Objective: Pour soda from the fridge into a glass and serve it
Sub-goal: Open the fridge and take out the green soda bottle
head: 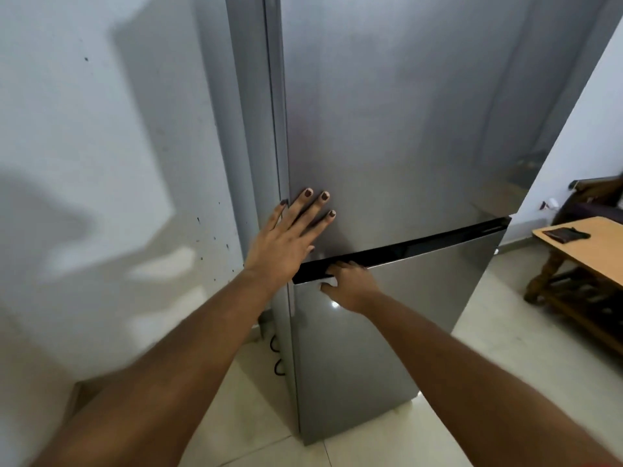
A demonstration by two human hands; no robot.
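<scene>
A tall grey fridge (387,129) fills the middle of the view, standing on pale floor tiles (505,365) with a white wall (84,129) to its left. Both doors are shut; a black recessed strip (421,246) runs between the upper door (404,112) and the lower door (387,332).

Both bare arms reach forward from the near edge. The left hand (286,241) lies flat against the upper door at its left edge, palm down on the metal, fingers spread and pointing up and away, holding nothing. The nails are painted dark. The left forearm rises from the near left corner.

The right hand (352,284) is lower and just to the right, at the left end of the black strip. Its fingers curl up into the recess at the top of the lower door and the thumb points left across the door face below, so the hand is hooked on that door's top edge. The two hands are close together but not touching.

At the far right stands a wooden tabletop (593,251) with a dark flat object (566,234) lying on it. No soda or glass is in view.
</scene>
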